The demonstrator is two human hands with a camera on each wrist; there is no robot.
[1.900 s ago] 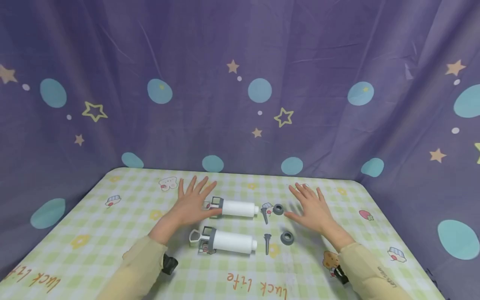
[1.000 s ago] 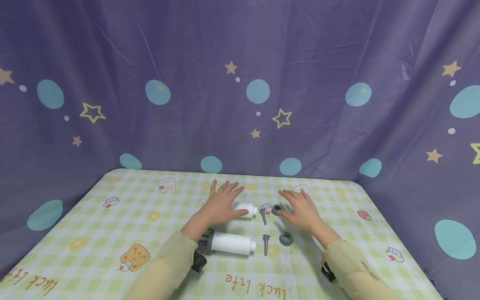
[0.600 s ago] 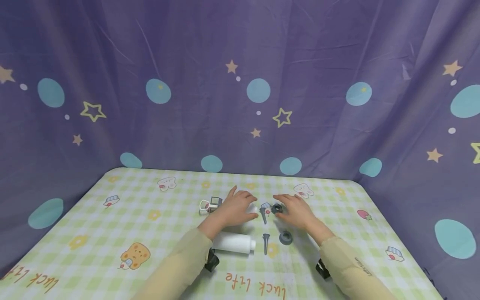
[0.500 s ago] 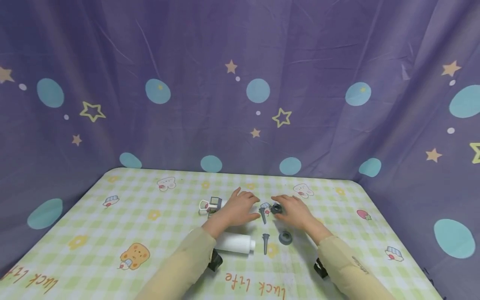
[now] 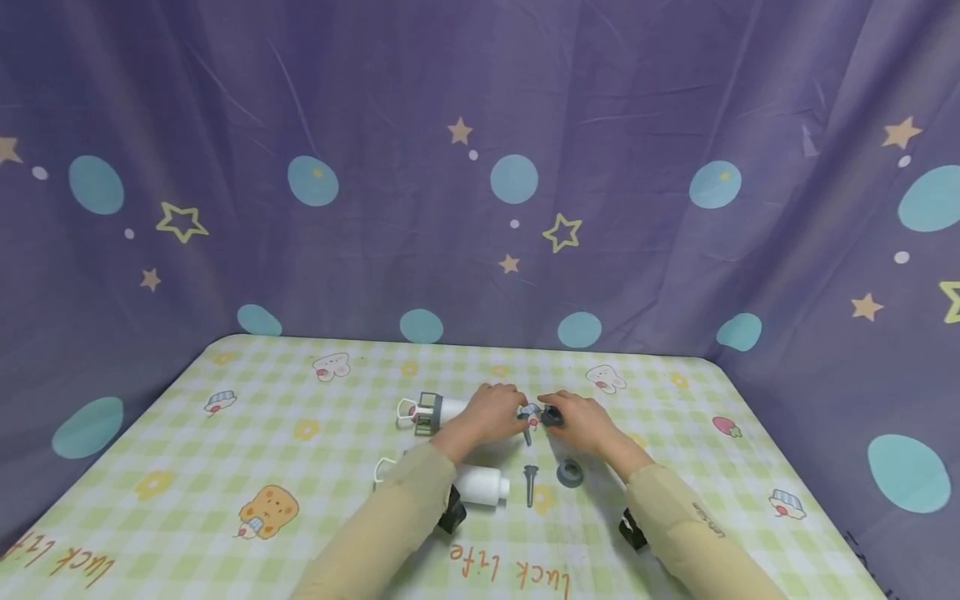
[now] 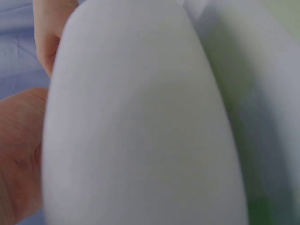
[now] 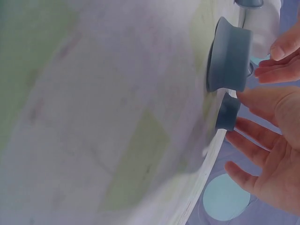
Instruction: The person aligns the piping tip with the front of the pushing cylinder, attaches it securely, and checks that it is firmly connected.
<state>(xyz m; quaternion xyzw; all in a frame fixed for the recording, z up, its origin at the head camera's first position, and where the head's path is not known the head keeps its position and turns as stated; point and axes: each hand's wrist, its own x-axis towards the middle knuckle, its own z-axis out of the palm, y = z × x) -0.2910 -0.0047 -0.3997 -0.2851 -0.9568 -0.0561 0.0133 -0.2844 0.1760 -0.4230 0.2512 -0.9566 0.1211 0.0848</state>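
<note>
Two white syringe-like barrels with grey collars and white loop handles lie side by side, a far one [image 5: 452, 408] and a near one [image 5: 480, 485]. My left hand [image 5: 491, 412] reaches over the far barrel, its fingertips right at the flared head of a slim grey tapered tube [image 5: 527, 435]. In the left wrist view a white barrel [image 6: 140, 117] fills most of the picture. With thumb and fingers my right hand [image 5: 588, 423] pinches a small grey ring [image 7: 228, 112]. Closer to me lie a second tapered tube [image 5: 530, 487] and a second grey ring [image 5: 570, 473].
A green-and-white checked cloth [image 5: 337, 467] with cartoon prints covers the table. Behind it hangs a purple curtain [image 5: 420, 250] with stars and blue ovals. Black straps with small cameras sit at both wrists, close over the cloth.
Both hands have moved inward, the left from the far barrel's handle end to the tapered tube, the right to the far ring. Their spread fingers have curved in, the right ones onto the ring.
</note>
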